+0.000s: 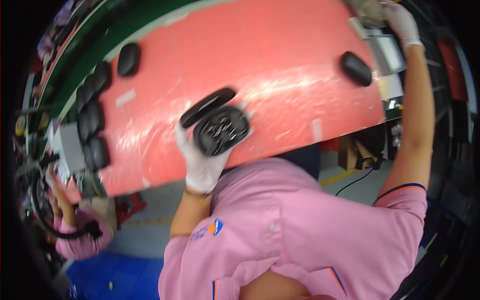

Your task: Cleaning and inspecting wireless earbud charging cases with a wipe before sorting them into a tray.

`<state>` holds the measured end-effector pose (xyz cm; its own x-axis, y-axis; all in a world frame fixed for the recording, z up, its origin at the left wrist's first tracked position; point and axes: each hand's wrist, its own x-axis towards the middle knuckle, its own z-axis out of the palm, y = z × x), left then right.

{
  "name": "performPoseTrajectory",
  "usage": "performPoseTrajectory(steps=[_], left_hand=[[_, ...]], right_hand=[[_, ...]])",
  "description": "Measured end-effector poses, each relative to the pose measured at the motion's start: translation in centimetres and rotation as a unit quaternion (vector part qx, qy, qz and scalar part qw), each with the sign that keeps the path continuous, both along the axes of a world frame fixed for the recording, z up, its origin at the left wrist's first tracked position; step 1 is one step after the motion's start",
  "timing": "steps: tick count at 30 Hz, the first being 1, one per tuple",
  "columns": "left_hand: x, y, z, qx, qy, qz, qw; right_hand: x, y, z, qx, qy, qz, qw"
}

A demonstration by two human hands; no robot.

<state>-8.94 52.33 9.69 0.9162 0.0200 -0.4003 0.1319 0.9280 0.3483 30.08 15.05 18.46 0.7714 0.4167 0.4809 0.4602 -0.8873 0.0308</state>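
Note:
My white-gloved left hand (200,167) supports an open, oval black hard-shell case (209,106) over the near middle of the table. The lid is tipped back on the far left side. Inside the case lie dark contents (222,129) with shiny edges, too unclear to name. My arm is stretched far to the right, where my gloved right hand (404,25) reaches a pale, see-through bag or bin (371,12) at the table's corner. The right fingertips lie at the picture's upper edge; what they grip, if anything, does not show.
The table has a red cover (300,75). One closed black case (356,68) lies at its right, another (128,59) at far left, beside a row of several cases (91,120). A co-worker (85,230) is at lower left. A carton (350,152) stands below the table.

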Motion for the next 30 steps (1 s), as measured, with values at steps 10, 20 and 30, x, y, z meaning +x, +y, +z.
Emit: performPoseTrajectory(steps=[10,20,30], left_hand=[[0.1,-0.6,-1.0,0.178,-0.012,-0.005,0.984],[-0.8,-0.6,-0.5,0.234,-0.012,-0.072,0.969],[0.3,-1.1,-1.1,0.255,-0.027,-0.035,0.966]], right_hand=[[-24.2,16.0,-1.2,0.074,0.284,0.354,0.888],[-31.1,23.0,-5.0,0.019,0.163,0.419,0.893],[-32.6,18.3,-7.8,0.148,0.233,0.321,0.906]])
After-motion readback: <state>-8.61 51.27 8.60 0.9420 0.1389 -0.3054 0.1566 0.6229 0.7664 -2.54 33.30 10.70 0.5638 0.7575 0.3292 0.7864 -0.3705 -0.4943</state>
